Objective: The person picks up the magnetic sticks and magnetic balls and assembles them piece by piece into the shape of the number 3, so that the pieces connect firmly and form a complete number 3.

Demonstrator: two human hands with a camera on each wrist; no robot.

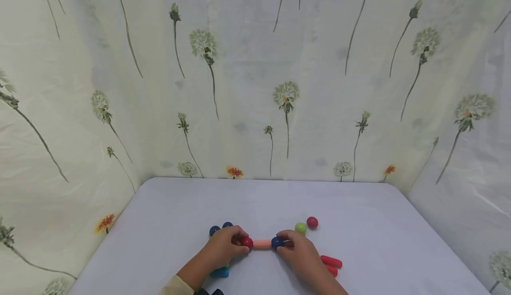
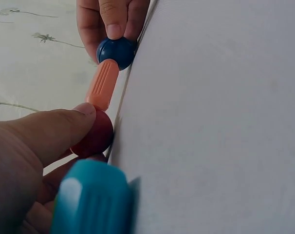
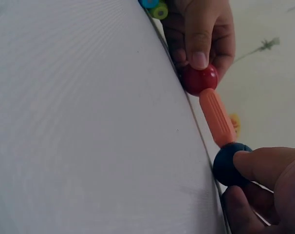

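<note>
Clock centred on the orange, lengthwise-grooved, plastic-looking rod [image 1: 261,245], 12 away from the person. Near edge, 8 o'clock: black object [image 1: 217,292], cropped, can't identify; then turquoise grooved rod [image 2: 94,197] with blunt tapered end, and a lime-green round-ended piece [image 3: 159,10], mostly hidden. Between 3 and 4: smooth red rods [image 1: 331,261], rounded ends. Orange rod lies crosswise, tips touching a glossy red ball [image 1: 248,242] at 9 and a glossy dark-blue ball [image 1: 276,242] at 3. Left hand [image 1: 225,245] half closed, thumb and fingertips pinching that red ball; right hand [image 1: 298,253] same on the blue one. Neither hand is on the rod itself. Farther: shiny navy balls [image 1: 214,231] between 9 and 10, lime-green ball [image 1: 300,228] and loose red ball [image 1: 312,222] between 2 and 3. Smooth white tabletop [image 1: 263,202] under it all; pale, slightly creased dandelion-print sheet [image 1: 247,86] behind at 12. Count in view: 1 orange rod, 1 turquoise, 2 red; balls 2 red, 3 blue (1 held, 2 loose), 1 green.
</note>
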